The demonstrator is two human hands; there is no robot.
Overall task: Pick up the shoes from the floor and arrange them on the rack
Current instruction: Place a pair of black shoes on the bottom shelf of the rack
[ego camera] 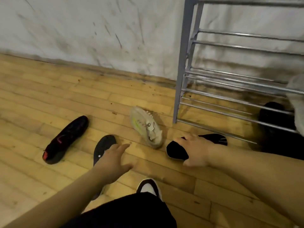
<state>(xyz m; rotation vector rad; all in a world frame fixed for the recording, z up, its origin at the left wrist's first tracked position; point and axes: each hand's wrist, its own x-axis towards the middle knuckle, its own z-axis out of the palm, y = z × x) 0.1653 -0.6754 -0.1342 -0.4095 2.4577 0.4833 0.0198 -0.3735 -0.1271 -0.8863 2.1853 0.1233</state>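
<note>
Both hands are spread, gripping nothing. The left hand (113, 160) hovers over a black shoe (105, 143), and the right hand (197, 152) spans another black shoe (176, 150) on the floor (49, 96) near the rack (182, 63), probably to lift two together.

Both forearms are bare and reach forward and down; the left arm (65, 195) comes from the lower left, the right arm (255, 175) from the right edge. The left hand (113, 160) is palm down, fingers straight and together, thumb spread to the right; it holds nothing. The right hand (195, 152) is palm down too, fingers stretched, thumb pointing back to the body; if it touches something below, I cannot tell. Between the arms shows a leg (131, 211) in dark cloth.
</note>
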